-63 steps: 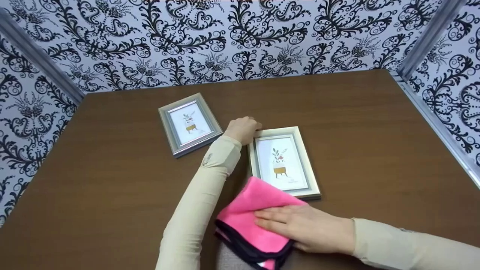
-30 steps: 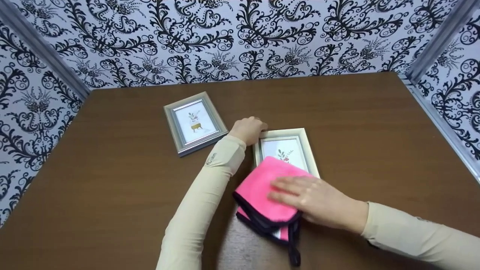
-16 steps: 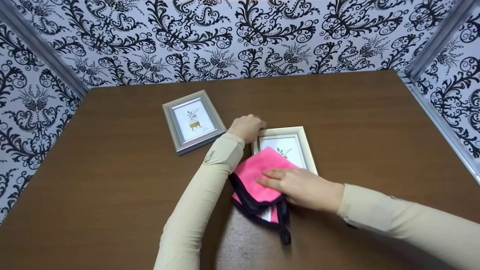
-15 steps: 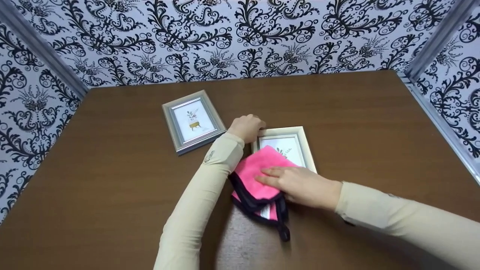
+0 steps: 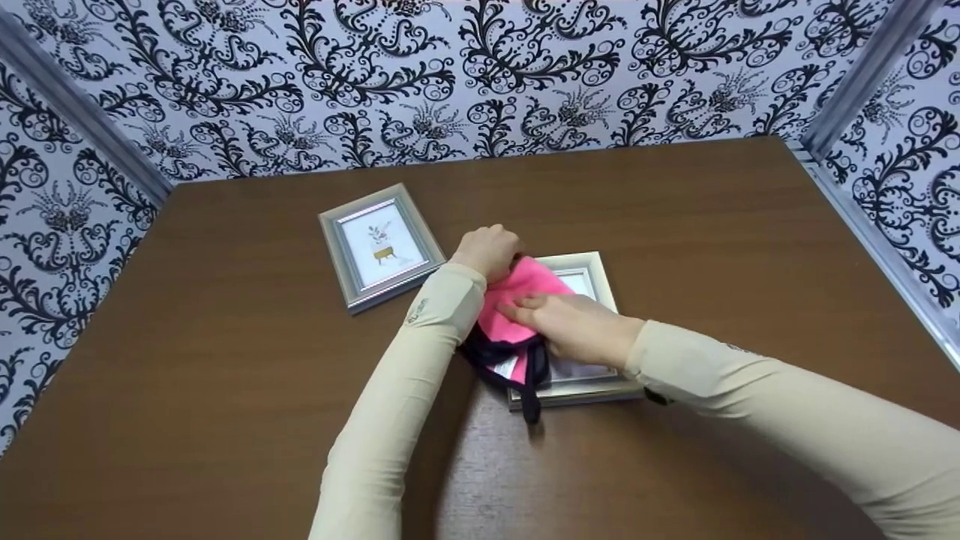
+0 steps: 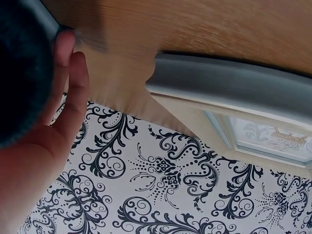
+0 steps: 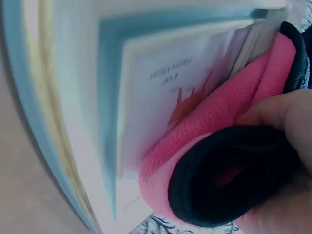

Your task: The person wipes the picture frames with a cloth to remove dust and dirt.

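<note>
My left hand [image 5: 487, 251] holds the upper left corner of the near picture frame [image 5: 592, 391], which lies flat on the table. In the left wrist view, the thumb and a finger of that left hand [image 6: 63, 102] meet the frame's edge at the upper left. My right hand [image 5: 574, 328] presses a folded pink cloth [image 5: 529, 279] with black trim onto the frame's left part, close beside my left hand. The right wrist view has the cloth [image 7: 214, 109] bunched in my grip over the printed picture [image 7: 161, 83]. Cloth and right hand hide most of the picture.
A second, silver-beige picture frame [image 5: 342, 259] lies angled on the brown table [image 5: 225, 360], left of my left hand; its side [image 6: 234, 87] fills the right of the left wrist view. Patterned wall panels [image 5: 420, 82] with metal posts close off the back and sides.
The cloth and right hand have moved up and left across the near frame, to the left hand. The frame's lower edge is visible again. The left hand keeps its place.
</note>
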Tool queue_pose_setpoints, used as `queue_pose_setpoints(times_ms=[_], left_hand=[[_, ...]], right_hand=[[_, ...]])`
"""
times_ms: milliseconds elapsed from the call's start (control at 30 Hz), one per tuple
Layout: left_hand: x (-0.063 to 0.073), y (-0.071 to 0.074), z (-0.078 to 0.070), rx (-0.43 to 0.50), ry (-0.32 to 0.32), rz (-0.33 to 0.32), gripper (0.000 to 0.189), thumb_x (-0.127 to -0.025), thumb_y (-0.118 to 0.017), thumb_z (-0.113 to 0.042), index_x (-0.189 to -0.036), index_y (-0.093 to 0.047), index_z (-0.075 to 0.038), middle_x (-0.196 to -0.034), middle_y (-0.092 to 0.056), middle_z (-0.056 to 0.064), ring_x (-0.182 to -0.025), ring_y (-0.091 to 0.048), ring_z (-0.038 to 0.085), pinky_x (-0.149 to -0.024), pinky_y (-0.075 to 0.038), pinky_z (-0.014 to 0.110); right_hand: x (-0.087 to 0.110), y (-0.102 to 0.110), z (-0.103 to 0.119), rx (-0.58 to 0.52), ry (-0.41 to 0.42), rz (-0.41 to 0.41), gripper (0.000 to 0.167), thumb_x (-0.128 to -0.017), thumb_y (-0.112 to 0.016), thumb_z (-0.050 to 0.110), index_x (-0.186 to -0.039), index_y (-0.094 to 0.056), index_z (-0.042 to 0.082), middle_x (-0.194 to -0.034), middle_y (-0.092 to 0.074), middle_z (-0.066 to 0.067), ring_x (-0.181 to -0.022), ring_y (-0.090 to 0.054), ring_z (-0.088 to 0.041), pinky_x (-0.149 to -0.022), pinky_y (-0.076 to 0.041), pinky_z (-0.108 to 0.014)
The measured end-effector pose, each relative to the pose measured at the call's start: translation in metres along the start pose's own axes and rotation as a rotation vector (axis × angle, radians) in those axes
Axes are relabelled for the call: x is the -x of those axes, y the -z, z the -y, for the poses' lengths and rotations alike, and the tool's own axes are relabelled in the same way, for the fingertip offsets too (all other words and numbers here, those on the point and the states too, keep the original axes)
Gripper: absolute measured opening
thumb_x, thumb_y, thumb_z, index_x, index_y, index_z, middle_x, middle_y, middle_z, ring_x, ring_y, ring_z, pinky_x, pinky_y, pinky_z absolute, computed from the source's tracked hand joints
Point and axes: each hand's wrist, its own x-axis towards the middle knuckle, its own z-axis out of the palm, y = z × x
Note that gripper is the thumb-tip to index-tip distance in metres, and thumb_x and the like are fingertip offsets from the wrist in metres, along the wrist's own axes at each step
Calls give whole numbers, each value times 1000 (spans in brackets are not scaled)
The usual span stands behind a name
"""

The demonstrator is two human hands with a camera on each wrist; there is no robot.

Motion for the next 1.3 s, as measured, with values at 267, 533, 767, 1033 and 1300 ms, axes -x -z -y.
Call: queue_pose_setpoints(times_ms=[267,533,767,1033,1300], left_hand=[[-4,-2,-2,16,15,19,14,-86,-64,-8,-89,-75,-15,-102,-68,13,-93,-64,33,-76,-53,49],[-7,-3,3,40,-4,23,14,-86,-64,-9,-91,-76,-14,-100,-69,11,-93,-63,31,-76,-53,48],[-7,-4,13,87,-61,44,10,-86,-70,-17,-90,-75,-9,-95,-70,10,-91,-63,29,-78,-52,44],[-8,-1,18,152,-74,95,17,-83,-67,-4,-97,-75,-8,-98,-70,10,-93,-63,28,-84,-50,39],[-3,2,18,160,-52,78,29,-83,-56,1,-100,-74,-14,-101,-70,10,-95,-63,29,-79,-51,44]], right_hand=[[31,-5,3,-85,180,-5,54,-80,-65,-4,-133,-53,-4,-132,-55,-19,-124,-49,-39,-100,-41,-47],[58,1,3,-142,305,129,57,-80,-62,-9,-135,-55,5,-139,-51,-10,-131,-44,-28,-103,-38,-44],[52,-7,-6,23,262,67,57,-84,-67,3,-139,-52,10,-141,-49,-8,-130,-45,-26,-100,-42,-44],[30,-2,-16,213,157,87,67,-80,-74,1,-141,-49,7,-142,-48,-12,-131,-43,-32,-100,-42,-46],[13,3,-23,241,43,129,65,-86,-67,2,-145,-44,12,-148,-40,-9,-136,-36,-31,-103,-38,-50]])
